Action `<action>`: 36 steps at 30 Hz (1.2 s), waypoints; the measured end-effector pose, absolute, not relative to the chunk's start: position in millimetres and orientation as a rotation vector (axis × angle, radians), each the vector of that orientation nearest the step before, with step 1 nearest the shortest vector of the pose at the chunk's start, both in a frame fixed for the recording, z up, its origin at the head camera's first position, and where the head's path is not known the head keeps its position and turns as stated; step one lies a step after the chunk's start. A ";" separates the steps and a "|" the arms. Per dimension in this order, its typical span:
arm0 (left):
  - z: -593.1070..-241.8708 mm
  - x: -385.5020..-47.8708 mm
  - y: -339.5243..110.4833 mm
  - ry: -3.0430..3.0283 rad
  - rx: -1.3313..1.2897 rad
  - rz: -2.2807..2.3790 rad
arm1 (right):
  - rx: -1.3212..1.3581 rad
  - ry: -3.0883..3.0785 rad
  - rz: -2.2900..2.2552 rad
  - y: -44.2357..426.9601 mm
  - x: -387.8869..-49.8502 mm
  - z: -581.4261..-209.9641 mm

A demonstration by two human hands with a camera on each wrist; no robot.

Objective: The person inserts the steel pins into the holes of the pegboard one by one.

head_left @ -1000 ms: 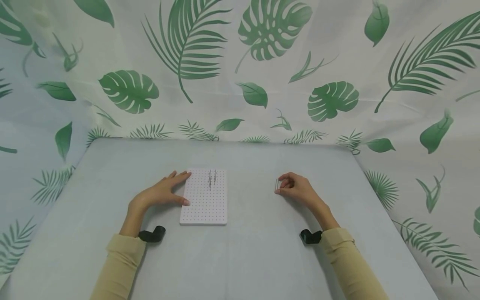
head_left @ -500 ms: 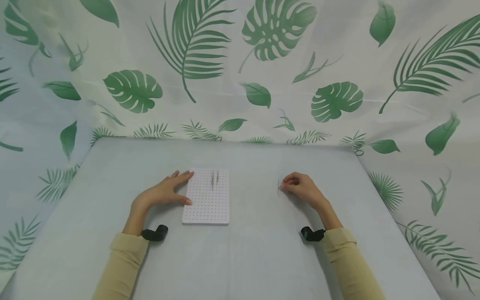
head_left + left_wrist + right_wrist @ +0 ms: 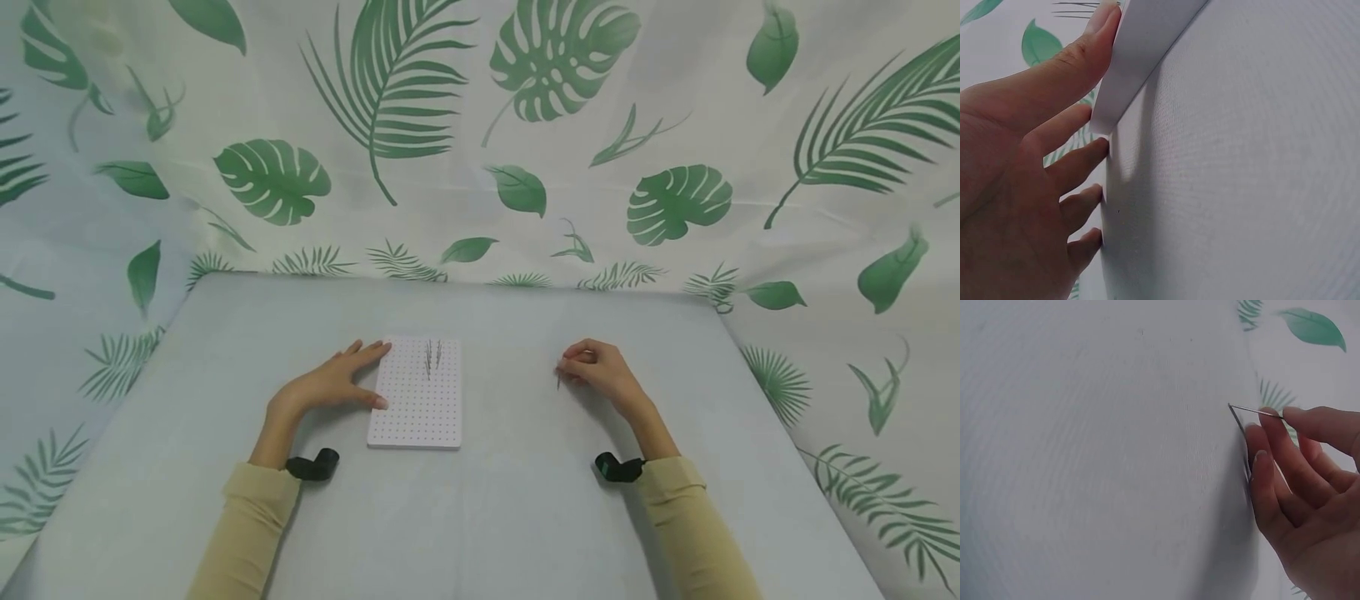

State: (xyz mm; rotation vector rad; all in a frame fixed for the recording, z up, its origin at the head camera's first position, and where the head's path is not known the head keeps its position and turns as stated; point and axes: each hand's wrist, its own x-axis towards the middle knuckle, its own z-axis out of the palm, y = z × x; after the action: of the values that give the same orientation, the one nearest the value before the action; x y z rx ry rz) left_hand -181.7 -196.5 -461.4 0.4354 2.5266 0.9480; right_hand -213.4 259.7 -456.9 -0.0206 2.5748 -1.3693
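A white pegboard (image 3: 416, 417) with a grid of small holes lies on the table, left of the middle. Several thin metal pins (image 3: 429, 360) stand in its upper part. My left hand (image 3: 326, 383) spreads its fingers along the board's left side. Its thumb (image 3: 1066, 69) rests against the board edge (image 3: 1138, 50) in the left wrist view. To the right of the board, my right hand (image 3: 600, 375) pinches a thin metal pin (image 3: 1254, 411) between thumb and index finger. The pin's far end meets the tabletop, where a dark line, apparently its shadow, starts.
The table (image 3: 517, 500) has a pale grey-white cover. Behind it hangs a white cloth (image 3: 450, 183) printed with green leaves, which continues along both sides. A black wrist camera (image 3: 315, 465) sits by the left sleeve, another black camera (image 3: 618, 468) by the right.
My right hand's fingers have shifted along the pin, which now shows mostly below the fingertips. The left hand stays against the board. The whole head view has slid slightly.
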 end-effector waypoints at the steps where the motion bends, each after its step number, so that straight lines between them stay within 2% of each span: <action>1: -461.3 -181.6 -196.4 2.527 0.435 0.948 | -0.026 2.566 -1.388 258.8 -213.4 -456.9; 12: -462.1 -178.9 -195.8 2.533 0.445 0.958 | -0.192 2.468 -1.607 243.9 -215.2 -460.9; 36: -461.9 -180.6 -197.4 2.525 0.423 0.980 | -0.341 2.347 -1.789 194.2 -220.5 -450.6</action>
State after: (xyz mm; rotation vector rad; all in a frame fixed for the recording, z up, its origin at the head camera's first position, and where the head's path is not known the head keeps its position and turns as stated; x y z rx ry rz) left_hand -180.6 -197.4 -461.9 0.4226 2.5248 0.9801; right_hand -220.5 194.2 -450.6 -0.3408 2.3470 -1.7894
